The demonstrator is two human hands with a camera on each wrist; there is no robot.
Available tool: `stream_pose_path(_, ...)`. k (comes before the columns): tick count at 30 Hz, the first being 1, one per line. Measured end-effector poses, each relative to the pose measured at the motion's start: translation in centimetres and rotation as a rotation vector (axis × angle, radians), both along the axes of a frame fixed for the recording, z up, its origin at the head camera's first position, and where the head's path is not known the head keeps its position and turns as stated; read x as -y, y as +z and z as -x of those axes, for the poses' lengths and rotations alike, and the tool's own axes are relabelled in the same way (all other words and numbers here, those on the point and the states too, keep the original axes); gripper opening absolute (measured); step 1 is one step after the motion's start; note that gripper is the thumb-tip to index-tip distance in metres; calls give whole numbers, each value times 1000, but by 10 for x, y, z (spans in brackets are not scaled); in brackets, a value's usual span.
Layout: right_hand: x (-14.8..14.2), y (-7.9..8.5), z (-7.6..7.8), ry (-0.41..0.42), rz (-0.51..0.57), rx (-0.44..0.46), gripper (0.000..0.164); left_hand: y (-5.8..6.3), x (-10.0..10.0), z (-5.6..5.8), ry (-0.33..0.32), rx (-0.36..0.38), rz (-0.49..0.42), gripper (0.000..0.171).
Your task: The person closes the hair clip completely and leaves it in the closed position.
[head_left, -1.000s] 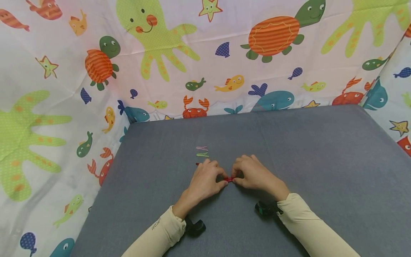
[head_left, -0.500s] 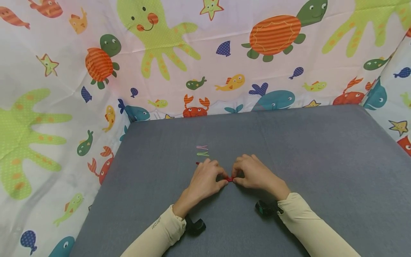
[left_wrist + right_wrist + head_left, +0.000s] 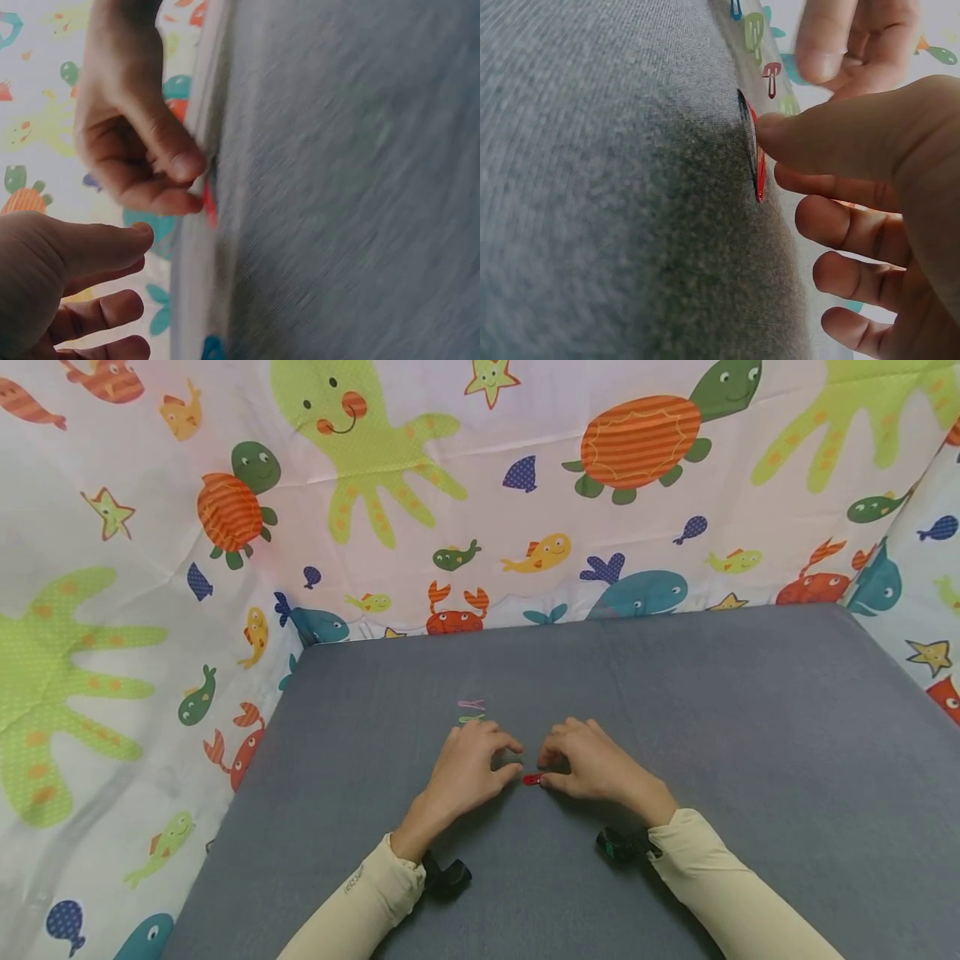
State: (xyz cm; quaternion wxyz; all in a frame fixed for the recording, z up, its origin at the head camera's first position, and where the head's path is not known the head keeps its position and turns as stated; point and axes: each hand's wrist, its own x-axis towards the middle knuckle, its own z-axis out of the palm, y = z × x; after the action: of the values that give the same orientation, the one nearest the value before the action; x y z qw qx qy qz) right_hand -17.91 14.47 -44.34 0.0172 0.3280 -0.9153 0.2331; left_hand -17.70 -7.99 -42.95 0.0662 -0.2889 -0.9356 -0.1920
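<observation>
A red hair clip (image 3: 532,780) lies low over the grey tabletop, between the two hands. My right hand (image 3: 596,764) pinches its right end, the thumb against it and the index finger close behind. In the right wrist view the clip's red and dark strips (image 3: 759,176) stand slightly apart, the thumb covering part of them. To the left, my left hand (image 3: 471,764) is off the clip, thumb and index finger spread with a gap between them. In the left wrist view that hand (image 3: 67,277) holds nothing.
Beyond the left hand lie a pink hair clip (image 3: 472,704) and a green one (image 3: 471,718), the latter partly hidden. The right wrist view also shows a dark red clip (image 3: 772,79) and a blue one (image 3: 736,9). A sea-animal print curtain (image 3: 525,518) borders the table (image 3: 750,735).
My left hand has let go of the red hair clip and drawn back left, its thumb and index finger parting. It now covers the dark red clip seen earlier. My right hand stays in place.
</observation>
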Motion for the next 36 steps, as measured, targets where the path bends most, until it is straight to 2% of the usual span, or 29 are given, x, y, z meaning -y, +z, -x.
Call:
stream_pose_path(4, 0, 0, 0, -12, 13, -4, 14, 8, 8, 5, 23, 13, -59, 19)
stream_pose_path(10, 6, 0, 1, -13, 33, -26, 14, 17, 19, 10, 55, 29, -83, 12)
stream_pose_path(18, 11, -1, 1, -15, 92, -54, 14, 23, 29, 13, 71, 29, -48, 5)
stream_pose_path(26, 17, -6, -3, -26, 129, -112, 13, 26, 35, 9, 61, 105, -7, 5)
stream_pose_path(36, 31, -4, -5, -7, 160, -125, 11, 30, 40, 8, 25, 182, 27, 4)
